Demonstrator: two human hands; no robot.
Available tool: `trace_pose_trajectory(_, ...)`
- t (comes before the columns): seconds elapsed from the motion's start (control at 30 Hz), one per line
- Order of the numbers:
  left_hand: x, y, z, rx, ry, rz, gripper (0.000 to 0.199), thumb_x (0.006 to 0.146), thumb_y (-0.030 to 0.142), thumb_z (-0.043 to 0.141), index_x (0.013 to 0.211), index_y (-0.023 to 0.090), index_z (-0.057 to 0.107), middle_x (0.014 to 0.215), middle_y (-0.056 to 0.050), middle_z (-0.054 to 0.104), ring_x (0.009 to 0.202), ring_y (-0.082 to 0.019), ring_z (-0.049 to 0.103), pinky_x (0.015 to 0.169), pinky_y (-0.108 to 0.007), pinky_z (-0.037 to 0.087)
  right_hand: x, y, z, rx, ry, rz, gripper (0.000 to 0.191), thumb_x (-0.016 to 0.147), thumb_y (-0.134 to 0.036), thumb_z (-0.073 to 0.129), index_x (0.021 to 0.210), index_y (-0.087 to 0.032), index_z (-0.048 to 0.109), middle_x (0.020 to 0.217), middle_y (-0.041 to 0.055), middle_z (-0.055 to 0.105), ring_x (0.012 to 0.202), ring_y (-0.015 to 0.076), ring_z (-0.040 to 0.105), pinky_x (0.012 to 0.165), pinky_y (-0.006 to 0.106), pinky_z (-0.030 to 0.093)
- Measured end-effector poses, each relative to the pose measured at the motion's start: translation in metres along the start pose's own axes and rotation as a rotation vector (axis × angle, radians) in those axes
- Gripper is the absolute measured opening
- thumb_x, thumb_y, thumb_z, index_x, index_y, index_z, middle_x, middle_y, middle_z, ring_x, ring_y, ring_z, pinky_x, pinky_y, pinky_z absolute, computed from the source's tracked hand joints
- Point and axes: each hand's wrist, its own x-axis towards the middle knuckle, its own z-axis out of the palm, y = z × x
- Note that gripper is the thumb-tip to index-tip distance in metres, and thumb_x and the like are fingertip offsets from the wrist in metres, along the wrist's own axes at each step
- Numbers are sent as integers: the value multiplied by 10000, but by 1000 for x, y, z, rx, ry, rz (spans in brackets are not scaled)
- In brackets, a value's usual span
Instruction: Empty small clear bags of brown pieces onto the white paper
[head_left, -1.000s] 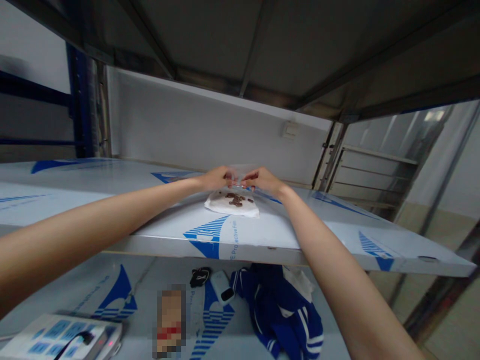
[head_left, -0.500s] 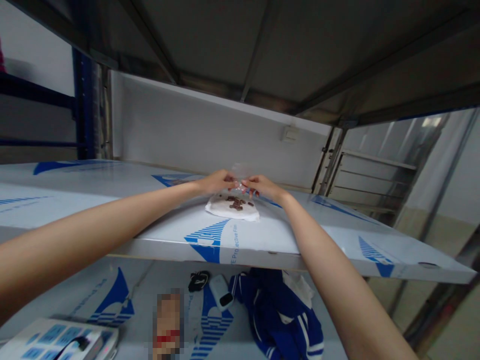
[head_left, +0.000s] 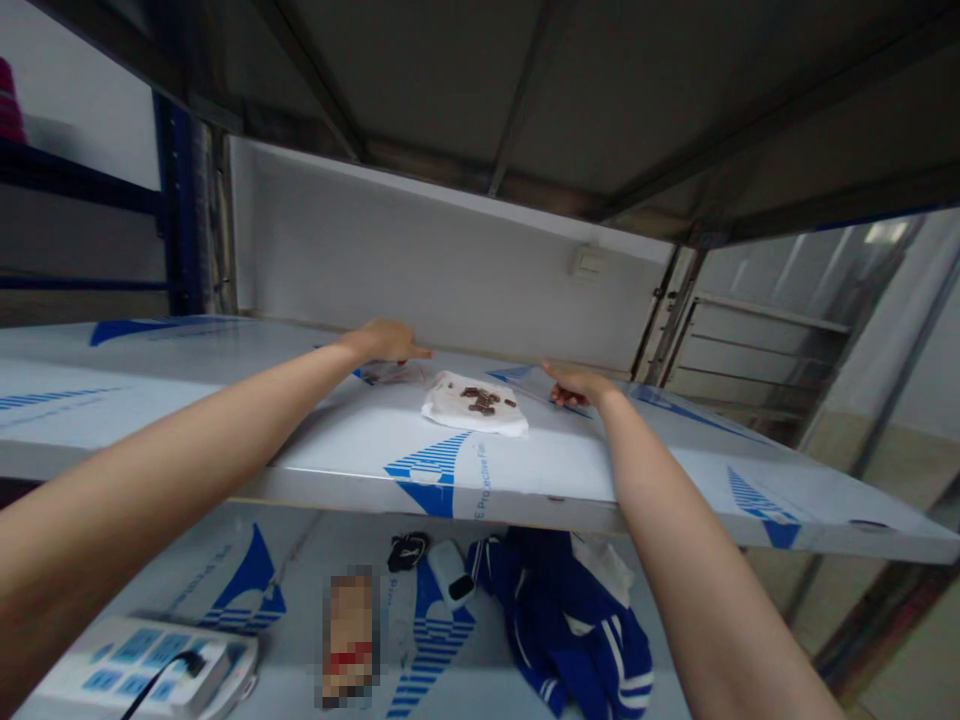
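A folded white paper [head_left: 441, 408] lies on the upper shelf with several small brown wrapped pieces [head_left: 484, 400] in a loose heap on it. My left hand [head_left: 384, 341] is left of and beyond the paper, over some clear plastic [head_left: 386, 373] lying on the shelf. One finger stretches to the right; the others point down and are partly hidden. To the right of the paper is my right hand [head_left: 579, 385], index finger stretched out and the other fingers loosely bent. Near its fingertips is something thin and clear, too faint to make out.
The film-covered shelf [head_left: 315, 470] sits beneath a dark metal deck [head_left: 420, 80]. Below are a white power strip [head_left: 142, 660], a pale blue device [head_left: 448, 570], a black cord bundle [head_left: 407, 550], a blurred-out item [head_left: 349, 620] and a blue-and-white garment [head_left: 555, 630].
My hands were together above the paper, pinching a small clear plastic bag. They have moved apart, left hand to the left, right hand to the right. The brown pieces stay on the paper.
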Motion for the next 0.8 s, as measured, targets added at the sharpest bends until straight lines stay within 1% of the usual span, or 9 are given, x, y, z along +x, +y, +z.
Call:
trace_pose_trajectory(0.07,0,3,4,40,-74,-12,568,853,563,384,584,130,634,759,-142,677,788,-238,619,740,-292,412,0,-5,1,-1,-6,78,613,973,-446,222,526,-146,515,461,26,501,358,69,332,448,232,315)
trace_pose_trajectory(0.1,0,5,6,45,-97,-19,552,852,548,399,566,132,624,749,-138,682,764,-229,619,733,-289,415,0,-7,2,0,0,74,607,974,-441,228,543,-140,529,473,27,512,366,69,337,459,231,321)
trace_pose_trajectory(0.27,-1,11,10,-32,-122,-17,411,772,400,558,447,152,518,494,-63,559,578,-184,534,656,-298,397,2,-11,5,-7,21,32,541,959,-434,326,643,-113,625,531,52,588,399,81,384,510,239,360)
trace_pose_trajectory(0.4,3,-3,9,-206,-232,67,414,771,369,559,418,172,470,435,-15,486,464,-123,417,551,-259,344,4,-9,5,-1,35,11,538,936,-481,363,710,-106,676,559,81,623,433,103,457,539,252,397)
trace_pose_trajectory(0.5,9,-18,8,-279,-306,165,348,729,341,624,453,168,501,433,6,479,440,-106,383,507,-241,307,3,-9,4,10,41,-25,527,924,-493,386,746,-103,693,569,95,628,464,117,499,536,254,407)
trace_pose_trajectory(0.6,13,-31,10,-203,-229,169,187,649,265,718,592,149,582,459,26,515,465,-99,410,498,-211,294,2,-11,4,10,21,-33,470,931,-427,411,735,-108,697,563,84,617,457,108,489,533,249,401)
trace_pose_trajectory(0.67,15,-36,11,-186,-157,145,165,632,227,740,680,132,613,467,35,531,476,-91,421,501,-194,291,0,-13,4,-6,-6,-31,440,933,-376,422,717,-111,697,545,67,602,435,95,454,531,249,394)
trace_pose_trajectory(0.73,16,-40,14,-240,-108,151,103,640,152,715,680,116,627,432,39,515,458,-82,413,499,-187,287,-2,-16,5,-17,-22,-33,427,935,-343,422,699,-111,692,525,50,584,413,82,414,518,246,382)
trace_pose_trajectory(0.8,17,-43,15,-329,-41,189,77,615,60,678,588,109,625,372,35,479,424,-79,403,490,-189,284,-4,-17,4,-8,-22,-40,412,933,-320,429,682,-109,678,511,34,565,401,70,388,496,237,362)
